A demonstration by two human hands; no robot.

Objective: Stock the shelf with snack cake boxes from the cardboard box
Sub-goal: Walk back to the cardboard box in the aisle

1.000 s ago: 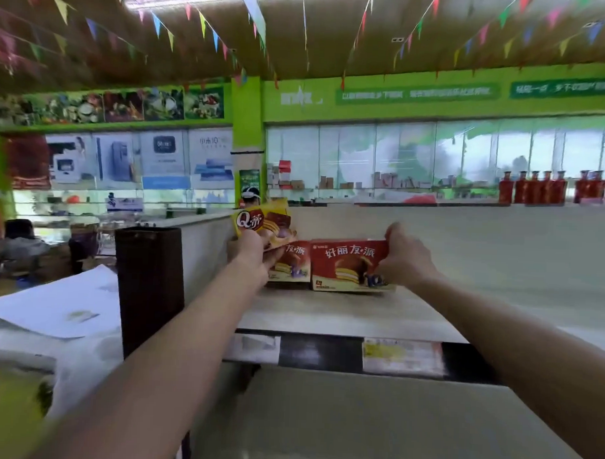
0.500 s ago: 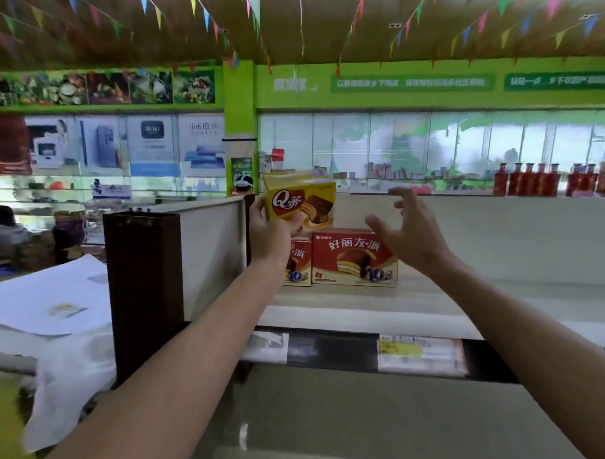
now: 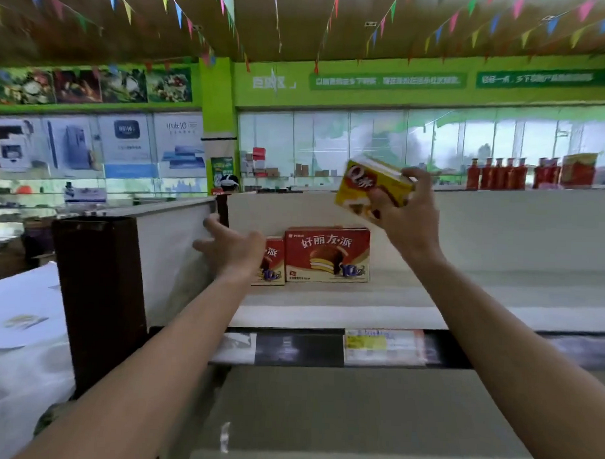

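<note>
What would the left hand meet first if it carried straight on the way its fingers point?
Probably the white side panel of the shelf end: the left hand is open, fingers aimed up-left at its edge. Depth is unclear; contact may already exist.

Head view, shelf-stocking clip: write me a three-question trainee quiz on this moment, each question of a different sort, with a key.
1. True or false: the yellow snack cake box is standing on the shelf.
2. Multiple choice: which hand grips the yellow box? A) the left hand B) the right hand C) both hands
3. Fill in: the number of red snack cake boxes standing on the shelf is ____.

Key
1. False; it is held tilted in the air, above and right of the red boxes.
2. B; the left hand is open and holds nothing, partly covering the left red box.
3. Two, side by side.
</note>
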